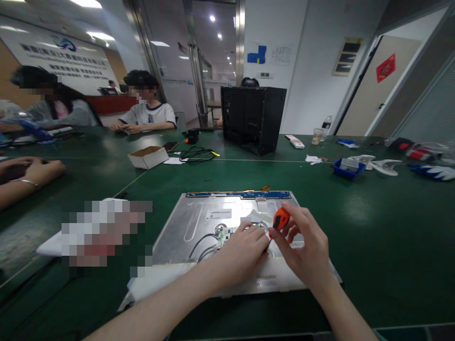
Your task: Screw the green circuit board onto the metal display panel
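Observation:
A flat silvery display panel (195, 213) lies back side up in front of me, with a narrow blue circuit strip (234, 194) along its far edge. My right hand (309, 246) grips the orange-and-black handle of a screwdriver (280, 219), tilted, its shaft pointing down toward the panel. Beside it, my left hand (245, 251) rests over a small green circuit board (223, 233), fingers curled near the screwdriver's tip. What those fingers pinch, if anything, is hidden. Dark cables (199, 244) run from the board's left side.
A black box-like case (254, 118) stands at the back of the green table (373, 237). A small open carton (148, 157) and a black cable (197, 155) lie left of it. On the right is a blue tray (348, 168). Other people sit at the left.

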`<state>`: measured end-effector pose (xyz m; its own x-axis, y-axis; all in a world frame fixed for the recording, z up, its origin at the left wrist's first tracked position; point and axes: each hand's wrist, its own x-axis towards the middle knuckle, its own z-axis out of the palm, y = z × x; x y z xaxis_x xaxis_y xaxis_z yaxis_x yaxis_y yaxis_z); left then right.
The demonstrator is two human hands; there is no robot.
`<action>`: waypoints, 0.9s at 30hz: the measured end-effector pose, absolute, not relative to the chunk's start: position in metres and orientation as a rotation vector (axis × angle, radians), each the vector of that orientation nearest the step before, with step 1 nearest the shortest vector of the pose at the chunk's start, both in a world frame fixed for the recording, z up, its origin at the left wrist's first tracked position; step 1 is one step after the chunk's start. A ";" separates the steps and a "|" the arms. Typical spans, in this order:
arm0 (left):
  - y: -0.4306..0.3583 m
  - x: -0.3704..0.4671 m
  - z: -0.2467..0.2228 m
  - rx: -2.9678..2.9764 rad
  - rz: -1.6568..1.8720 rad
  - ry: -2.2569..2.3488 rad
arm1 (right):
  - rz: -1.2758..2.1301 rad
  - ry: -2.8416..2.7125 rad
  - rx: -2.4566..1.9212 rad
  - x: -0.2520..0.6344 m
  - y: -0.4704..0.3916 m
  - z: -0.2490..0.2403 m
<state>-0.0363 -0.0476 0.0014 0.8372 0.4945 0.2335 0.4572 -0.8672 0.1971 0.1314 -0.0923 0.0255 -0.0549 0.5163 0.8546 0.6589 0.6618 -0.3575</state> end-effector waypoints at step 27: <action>-0.046 -0.038 -0.004 2.896 0.441 0.726 | -0.165 -1.704 -0.974 0.129 -0.094 0.026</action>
<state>-0.0381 -0.0459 -0.0037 0.8420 0.4783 0.2497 0.4422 -0.8769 0.1886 0.1294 -0.0940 0.0255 -0.0487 0.5168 0.8547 0.6712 0.6507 -0.3552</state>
